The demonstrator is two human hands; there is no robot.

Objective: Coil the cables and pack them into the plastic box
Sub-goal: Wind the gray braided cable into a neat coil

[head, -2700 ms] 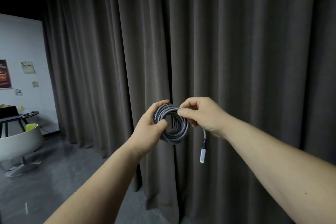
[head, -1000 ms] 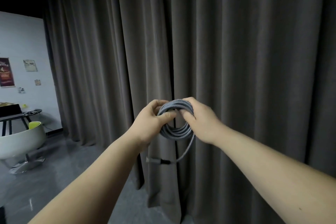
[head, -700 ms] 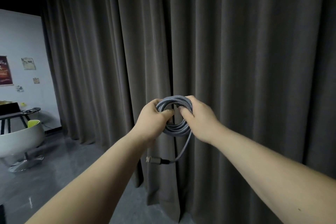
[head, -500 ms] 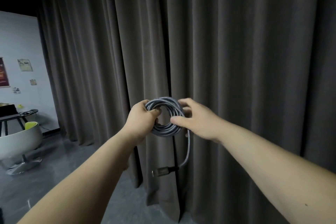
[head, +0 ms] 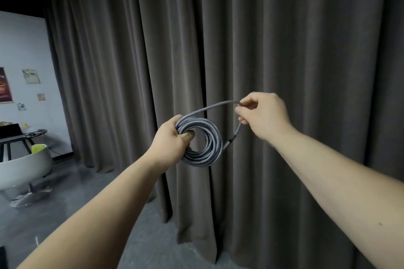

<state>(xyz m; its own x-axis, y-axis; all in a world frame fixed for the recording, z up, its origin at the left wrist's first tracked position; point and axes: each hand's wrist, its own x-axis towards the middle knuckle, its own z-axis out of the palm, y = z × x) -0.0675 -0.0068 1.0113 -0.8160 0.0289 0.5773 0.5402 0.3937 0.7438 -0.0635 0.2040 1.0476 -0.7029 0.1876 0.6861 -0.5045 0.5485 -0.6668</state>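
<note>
The big grey curtain (head: 284, 72) fills most of the view, with a white chair (head: 24, 166) and a dark table (head: 21, 135) far off at the left; no plastic box shows anywhere. In front of the curtain the two arms reach out, and the hands are now well apart; half a second ago they were close together, both on the coil. The left hand (head: 169, 144) grips the coil (head: 202, 142) at its left side, fingers curled round the loops and the thumb poking through the hole; it held the coil the same way before. The right hand (head: 261, 113) has let go of the coil and moved up and to the right; its fingers and thumb now pinch the loose tail (head: 213, 107), which runs in a gentle arc from the top of the coil to the fingers. Below that hand the tail drops down, and the plug (head: 227, 144) hangs just beside the right edge of the coil; earlier the plug dangled lower, under the coil. I think this means the winding is almost done; only this short tail is left loose. The next job looks like wrapping the tail round the loops or tucking it in, so the coil stays neat; then it can go in the box.
</note>
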